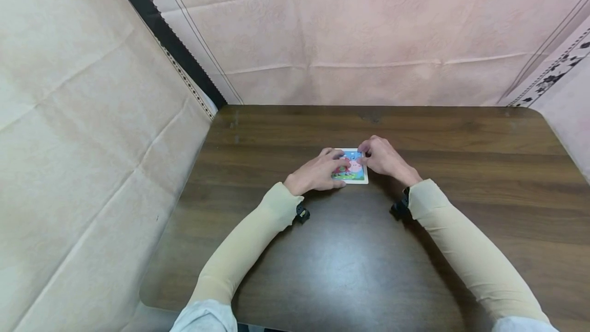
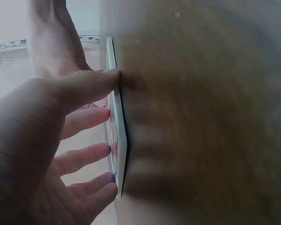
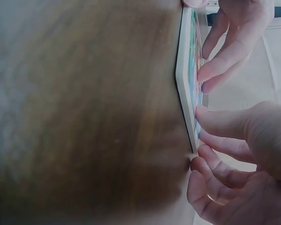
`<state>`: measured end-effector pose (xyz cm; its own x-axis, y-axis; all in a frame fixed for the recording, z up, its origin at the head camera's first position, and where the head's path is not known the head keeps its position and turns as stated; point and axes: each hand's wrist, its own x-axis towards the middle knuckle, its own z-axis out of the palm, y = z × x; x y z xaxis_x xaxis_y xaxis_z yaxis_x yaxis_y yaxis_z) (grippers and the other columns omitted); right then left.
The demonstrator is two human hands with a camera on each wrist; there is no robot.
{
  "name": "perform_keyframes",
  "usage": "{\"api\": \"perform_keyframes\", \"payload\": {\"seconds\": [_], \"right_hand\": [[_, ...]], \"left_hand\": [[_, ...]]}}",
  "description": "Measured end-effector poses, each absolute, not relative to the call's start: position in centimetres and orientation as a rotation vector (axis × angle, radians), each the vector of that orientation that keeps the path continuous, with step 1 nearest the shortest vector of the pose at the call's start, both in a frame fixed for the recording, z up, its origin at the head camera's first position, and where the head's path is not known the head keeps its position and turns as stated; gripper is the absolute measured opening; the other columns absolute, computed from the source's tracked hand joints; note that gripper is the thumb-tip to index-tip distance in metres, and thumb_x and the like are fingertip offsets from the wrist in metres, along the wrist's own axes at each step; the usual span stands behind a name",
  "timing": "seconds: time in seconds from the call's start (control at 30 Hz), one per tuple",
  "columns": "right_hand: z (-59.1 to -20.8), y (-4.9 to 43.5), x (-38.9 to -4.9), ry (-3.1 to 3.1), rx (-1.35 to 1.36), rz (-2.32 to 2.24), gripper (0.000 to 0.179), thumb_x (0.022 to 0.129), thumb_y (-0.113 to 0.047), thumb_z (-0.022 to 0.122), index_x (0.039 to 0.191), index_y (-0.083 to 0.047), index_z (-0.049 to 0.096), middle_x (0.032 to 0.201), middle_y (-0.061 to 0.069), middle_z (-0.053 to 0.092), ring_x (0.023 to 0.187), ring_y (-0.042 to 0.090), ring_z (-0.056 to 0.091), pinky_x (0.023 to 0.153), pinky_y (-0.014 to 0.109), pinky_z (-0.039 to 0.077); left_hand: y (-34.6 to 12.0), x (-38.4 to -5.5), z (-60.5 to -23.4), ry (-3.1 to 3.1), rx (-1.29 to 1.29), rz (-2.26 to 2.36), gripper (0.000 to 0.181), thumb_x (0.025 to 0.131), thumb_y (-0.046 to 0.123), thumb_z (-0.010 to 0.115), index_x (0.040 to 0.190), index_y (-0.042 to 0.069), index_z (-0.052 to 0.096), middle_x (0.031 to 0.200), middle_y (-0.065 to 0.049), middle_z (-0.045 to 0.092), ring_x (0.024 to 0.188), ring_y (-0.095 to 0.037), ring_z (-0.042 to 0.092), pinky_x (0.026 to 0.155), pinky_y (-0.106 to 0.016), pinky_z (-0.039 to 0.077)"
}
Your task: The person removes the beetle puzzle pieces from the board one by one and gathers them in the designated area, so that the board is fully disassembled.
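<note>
Picture board on the tabletop, and the left hand, fingers spread, seems to steady it while the right hand, pinch unclear, works its far corner, likely needing fingertip precision next!

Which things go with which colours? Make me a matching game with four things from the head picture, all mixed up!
Things
1. Cartoon picture panel
2. Tabletop
3. Left oversleeve
4. Right wrist camera

Colours
A. Pale yellow all along the forearm
B. Black
C. White border with blue, green, red and pink inside
D. Brown with wood grain

Right pairs: 1-C, 2-D, 3-A, 4-B
</note>
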<state>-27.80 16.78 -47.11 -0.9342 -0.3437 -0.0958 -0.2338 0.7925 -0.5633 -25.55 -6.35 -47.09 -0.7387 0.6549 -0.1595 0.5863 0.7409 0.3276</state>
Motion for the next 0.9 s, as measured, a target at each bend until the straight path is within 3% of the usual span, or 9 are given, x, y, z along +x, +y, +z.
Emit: {"api": "perform_keyframes", "payload": {"seconds": [0.47,0.9], "right_hand": [[-46.98,17.02,-28.65,2.712,-0.494,-0.857,0.032,0.104,-0.008,0.071,0.129,0.007,0.059,0.13,0.028,0.057,0.115,0.041,0.056,0.107,0.058,0.052],[-47.19,16.93,-28.42,2.684,-0.455,-0.948,0.032,0.104,-0.009,0.072,0.131,0.003,0.059,0.123,0.027,0.066,0.111,0.039,0.063,0.106,0.057,0.056]], "left_hand": [[-6.02,-25.83,-47.2,2.698,1.012,0.282,0.06,0.104,0.046,0.073,0.159,0.028,0.057,0.177,-0.006,0.038,0.16,-0.032,0.034,0.131,-0.051,0.04],[-6.51,-26.22,-47.09,2.659,0.989,0.331,0.066,0.102,0.046,0.076,0.161,0.027,0.055,0.177,-0.004,0.038,0.162,-0.029,0.033,0.135,-0.052,0.033]]}}
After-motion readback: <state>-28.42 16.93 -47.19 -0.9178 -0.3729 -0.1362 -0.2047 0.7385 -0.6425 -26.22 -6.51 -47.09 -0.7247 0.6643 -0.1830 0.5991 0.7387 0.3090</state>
